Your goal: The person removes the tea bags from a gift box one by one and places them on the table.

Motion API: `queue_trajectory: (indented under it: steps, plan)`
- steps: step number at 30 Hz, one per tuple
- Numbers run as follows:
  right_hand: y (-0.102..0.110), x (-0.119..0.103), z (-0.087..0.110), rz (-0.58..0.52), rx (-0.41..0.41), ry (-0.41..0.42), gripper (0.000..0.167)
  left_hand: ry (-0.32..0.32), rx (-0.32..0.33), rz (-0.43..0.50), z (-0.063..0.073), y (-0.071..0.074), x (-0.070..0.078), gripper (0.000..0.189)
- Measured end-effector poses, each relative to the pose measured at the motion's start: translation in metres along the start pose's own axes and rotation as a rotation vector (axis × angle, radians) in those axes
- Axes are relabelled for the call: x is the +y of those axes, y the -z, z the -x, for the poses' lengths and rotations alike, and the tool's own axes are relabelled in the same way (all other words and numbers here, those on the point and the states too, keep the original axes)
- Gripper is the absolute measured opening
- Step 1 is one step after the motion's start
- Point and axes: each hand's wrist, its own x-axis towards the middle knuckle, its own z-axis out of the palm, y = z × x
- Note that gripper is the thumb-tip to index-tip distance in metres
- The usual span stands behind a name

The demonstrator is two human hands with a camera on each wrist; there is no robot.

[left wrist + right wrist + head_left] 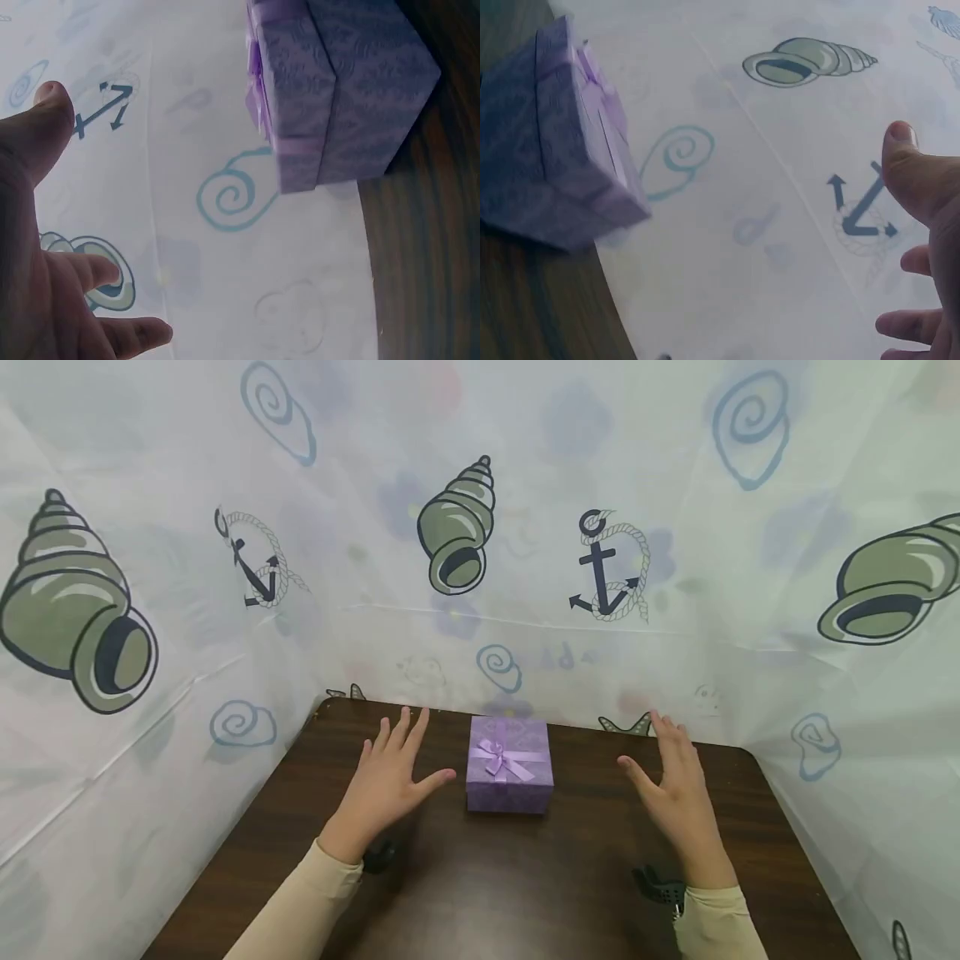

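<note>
A purple gift box with a lilac ribbon and bow stands with its lid on near the far edge of the table. To its left is my left hand, fingers straight and spread, the thumb pointing at the box without touching it. My right hand is held up on the other side, farther from the box, its thumb spread away from straight fingers. Both hands hold nothing. Each wrist view shows the box too, sideways on: the left wrist view and right wrist view both leave a gap between hand and box.
The dark brown wooden table has rounded far corners. White cloth printed with shells and anchors encloses it at the back and both sides. Dark straps sit at both wrists, by the cream sleeves.
</note>
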Motion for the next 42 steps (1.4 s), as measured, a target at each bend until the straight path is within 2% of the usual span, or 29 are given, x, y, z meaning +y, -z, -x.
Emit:
queue_trajectory:
  steps: [2, 5, 11, 17, 24, 29, 33, 39, 42]
  plan:
    - [-0.006, -0.003, -0.001, -0.051, -0.019, -0.043, 0.089, 0.0, 0.002, 0.043, -0.001, -0.003, 0.001, 0.109]
    - [-0.016, -0.007, 0.0, -0.093, -0.026, -0.061, 0.085, -0.003, -0.009, 0.109, -0.001, -0.009, 0.0, 0.111]
    - [-0.031, -0.013, 0.004, -0.117, 0.004, -0.039, 0.078, 0.021, -0.021, 0.202, 0.003, -0.016, -0.003, 0.116]
    - [-0.052, -0.017, 0.008, -0.193, 0.045, -0.026, 0.07, 0.051, 0.004, 0.326, 0.001, -0.026, 0.003, 0.105]
    - [-0.075, -0.027, 0.011, -0.183, -0.015, 0.032, 0.072, 0.008, -0.007, 0.34, 0.002, -0.048, 0.016, 0.102]
    - [-0.089, -0.026, 0.014, -0.212, -0.053, 0.031, 0.071, 0.006, -0.023, 0.382, 0.005, -0.057, 0.019, 0.097]
    - [-0.105, -0.024, 0.017, -0.24, -0.076, 0.022, 0.067, 0.029, -0.046, 0.47, 0.005, -0.064, 0.017, 0.093]
    - [-0.123, -0.023, 0.024, -0.286, -0.118, -0.017, 0.063, 0.051, -0.082, 0.678, 0.001, -0.076, 0.01, 0.088]
    - [-0.131, -0.021, 0.026, -0.301, -0.136, -0.028, 0.062, 0.071, -0.096, 0.733, 0.0, -0.081, 0.006, 0.086]
